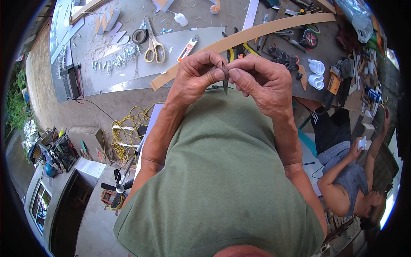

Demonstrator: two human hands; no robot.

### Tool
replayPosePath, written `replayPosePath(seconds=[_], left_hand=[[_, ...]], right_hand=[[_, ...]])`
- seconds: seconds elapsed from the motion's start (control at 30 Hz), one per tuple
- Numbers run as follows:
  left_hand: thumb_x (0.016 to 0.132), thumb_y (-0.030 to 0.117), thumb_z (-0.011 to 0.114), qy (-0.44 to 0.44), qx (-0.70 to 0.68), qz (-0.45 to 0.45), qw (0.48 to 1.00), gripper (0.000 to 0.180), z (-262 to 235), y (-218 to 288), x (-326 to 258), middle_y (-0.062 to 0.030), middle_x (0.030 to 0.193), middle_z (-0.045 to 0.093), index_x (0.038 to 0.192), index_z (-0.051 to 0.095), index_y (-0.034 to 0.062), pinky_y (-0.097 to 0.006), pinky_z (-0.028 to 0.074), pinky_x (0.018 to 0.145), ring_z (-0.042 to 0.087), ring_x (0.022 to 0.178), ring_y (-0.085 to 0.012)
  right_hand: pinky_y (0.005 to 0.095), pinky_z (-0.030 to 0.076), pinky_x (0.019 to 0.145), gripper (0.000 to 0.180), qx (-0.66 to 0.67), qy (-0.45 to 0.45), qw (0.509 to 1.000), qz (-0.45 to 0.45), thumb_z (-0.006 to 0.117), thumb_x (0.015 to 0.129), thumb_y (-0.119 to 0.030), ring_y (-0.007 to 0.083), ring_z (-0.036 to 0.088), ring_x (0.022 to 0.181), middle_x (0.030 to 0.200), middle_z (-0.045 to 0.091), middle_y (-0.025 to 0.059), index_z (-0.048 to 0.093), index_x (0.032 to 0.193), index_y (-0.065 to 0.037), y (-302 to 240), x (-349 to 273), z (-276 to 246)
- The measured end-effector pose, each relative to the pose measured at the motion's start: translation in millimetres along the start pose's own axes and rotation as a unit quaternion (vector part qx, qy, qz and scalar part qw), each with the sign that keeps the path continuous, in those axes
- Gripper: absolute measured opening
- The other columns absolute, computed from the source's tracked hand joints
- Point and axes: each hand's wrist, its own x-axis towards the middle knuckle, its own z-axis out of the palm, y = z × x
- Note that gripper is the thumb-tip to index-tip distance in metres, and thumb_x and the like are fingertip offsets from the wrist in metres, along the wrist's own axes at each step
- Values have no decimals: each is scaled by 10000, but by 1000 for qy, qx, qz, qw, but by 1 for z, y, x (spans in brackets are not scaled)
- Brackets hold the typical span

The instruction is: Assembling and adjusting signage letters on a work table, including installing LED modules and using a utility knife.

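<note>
My left hand [196,78] and my right hand [266,81] meet in front of my chest, at the near edge of the workbench. Between them is a thin, dark, pointed piece that looks like a blade [226,85], its tip hanging down. My left thumb and forefinger pinch it from one side. Closed fingertips of my right hand press at its upper part from the other side. Just beyond my hands, a long curved tan strip [274,27] lies across the bench. An orange and white box cutter [188,48] rests beyond my left hand.
Scissors [155,48], black tape [139,36] and wired small modules [115,60] lie on the left of the bench. A tape measure [309,39], white curled pieces [316,73] and an angle grinder [340,75] lie right. Another person [349,175] sits at right. Yellow cord [124,137] hangs left.
</note>
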Motion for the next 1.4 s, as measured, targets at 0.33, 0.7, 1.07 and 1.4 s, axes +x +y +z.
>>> replayPosePath(seconds=[0.33, 0.7, 1.07, 1.4], left_hand=[[880, 59, 706, 11, 35, -5, 999, 99, 2, 6, -2, -32, 902, 655, 946, 656, 7, -256, 514, 813, 608, 865, -104], [897, -5, 669, 71, 198, 21, 977, 32, 10, 9, -2, -12, 884, 633, 918, 646, -1, -239, 482, 753, 568, 834, -84], [860, -27, 667, 98, 173, 8, 980, 72, 14, 7, -3, -14, 857, 627, 923, 655, 5, -262, 489, 768, 572, 830, -103], [888, 2, 671, 78, 70, -9, 994, 59, 12, 3, -3, -11, 911, 651, 945, 658, 9, -265, 527, 780, 591, 836, -95]], right_hand=[[207, 527, 647, 119, -28, 8, 1000, 9, 661, 892, -33, 60, 632, 724, 847, 691, 46, 694, 978, 42, 0, -1, 2], [213, 509, 653, 121, -32, 67, 996, 50, 616, 904, -46, 52, 610, 714, 794, 660, 27, 652, 982, 38, 5, -1, 6], [205, 487, 644, 141, -10, 53, 996, 68, 633, 920, -81, 43, 585, 708, 796, 652, 9, 654, 1006, 29, 9, -2, 3], [190, 481, 637, 155, 35, 38, 996, 69, 646, 930, -86, 36, 579, 716, 825, 661, 5, 664, 1033, 29, 10, -3, 2]])
